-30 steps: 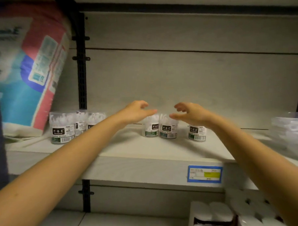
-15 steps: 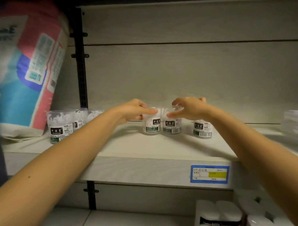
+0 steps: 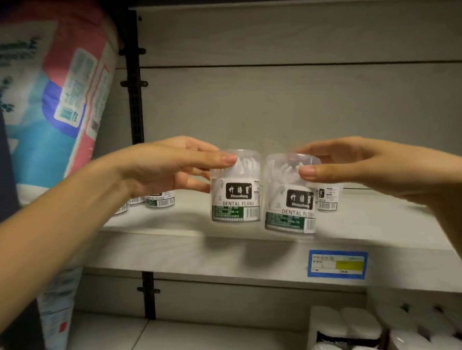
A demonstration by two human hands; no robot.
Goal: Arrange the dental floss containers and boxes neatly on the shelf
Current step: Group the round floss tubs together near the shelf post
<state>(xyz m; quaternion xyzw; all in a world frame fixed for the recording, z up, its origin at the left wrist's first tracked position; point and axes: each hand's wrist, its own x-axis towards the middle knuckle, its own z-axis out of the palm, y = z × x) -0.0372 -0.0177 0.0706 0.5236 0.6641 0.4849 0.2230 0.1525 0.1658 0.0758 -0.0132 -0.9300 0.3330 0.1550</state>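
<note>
We cannot see all of the dental floss jars at middle left (image 3: 157,202), because our left arm covers their tops. Another floss jar (image 3: 327,199) at middle right peeks out from behind our right hand, so only its label shows. The paper rolls (image 3: 345,326) at the lower right are cut off by the edge of the frame. The words on the blue price tag (image 3: 337,264) are too small and blurry to read.

Our left hand (image 3: 160,167) has a closed grip on the left floss jar (image 3: 235,186) in the middle of the frame, thumb on the front near the lid and fingers behind. Our right hand (image 3: 356,161) pinches the right floss jar (image 3: 290,196) the same way. The two jars are side by side, nearly touching, at the front of the shelf (image 3: 201,253). We cannot tell if they rest on it. A big soft pack (image 3: 59,97) leans at the upper left.
</note>
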